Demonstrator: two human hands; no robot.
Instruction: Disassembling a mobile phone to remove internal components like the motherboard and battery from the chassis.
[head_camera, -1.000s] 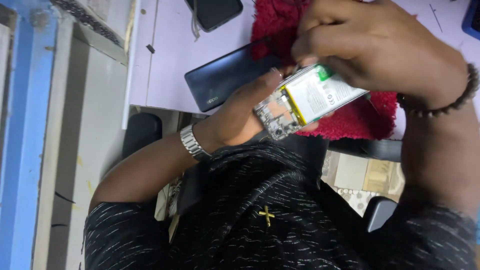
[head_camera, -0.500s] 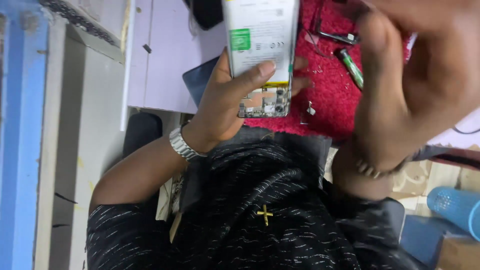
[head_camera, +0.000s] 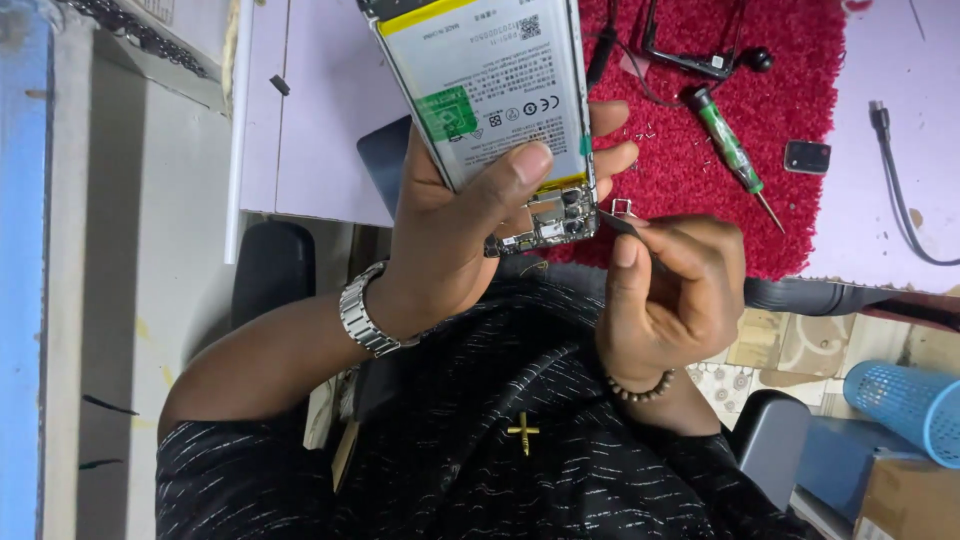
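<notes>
Left hand (head_camera: 450, 240) grips the opened phone (head_camera: 490, 110) above the table (head_camera: 310, 130) edge, back off, battery showing, thumb across it. Right hand (head_camera: 670, 295) has its fingers pinched on a thin dark tool (head_camera: 622, 226), tip at the phone's lower corner. Green screwdriver (head_camera: 735, 155) lies on the red mat (head_camera: 800, 90).

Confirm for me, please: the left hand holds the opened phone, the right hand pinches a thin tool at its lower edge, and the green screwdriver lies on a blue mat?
Not quite: in the head view the mat is red, not blue. The left hand holds the phone, the right hand pinches the tool, and the screwdriver lies there.
</notes>
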